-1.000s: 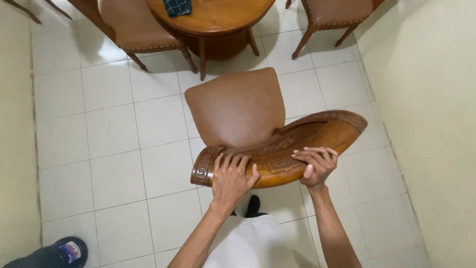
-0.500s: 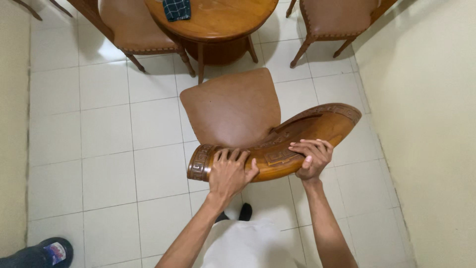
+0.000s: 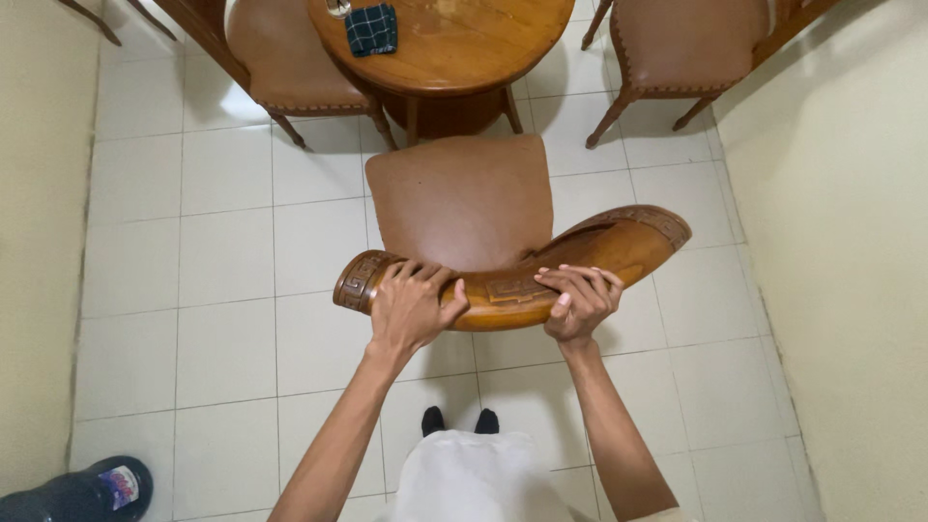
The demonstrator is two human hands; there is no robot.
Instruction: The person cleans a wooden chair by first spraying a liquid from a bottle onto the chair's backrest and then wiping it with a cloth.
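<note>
Both hands clamp the carved top rail (image 3: pixel 512 280) of the wooden chair (image 3: pixel 464 208) before the round table (image 3: pixel 454 39): left hand (image 3: pixel 411 307) fingers curled over it, right hand (image 3: pixel 578 300) wrapped around it.

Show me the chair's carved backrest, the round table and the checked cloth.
carved backrest (image 3: pixel 638 246): head view, right bare wood.
round table (image 3: pixel 474 43): head view, bare top.
checked cloth (image 3: pixel 371 28): head view, middle.

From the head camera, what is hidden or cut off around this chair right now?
- Chair legs, head view: hidden beneath its seat and carved backrest.
- Left hand and right hand palms: hidden against the backrest.
- Round table: cut off by the top edge.
- Dark shoe: cut off at the bottom-left corner.
</note>
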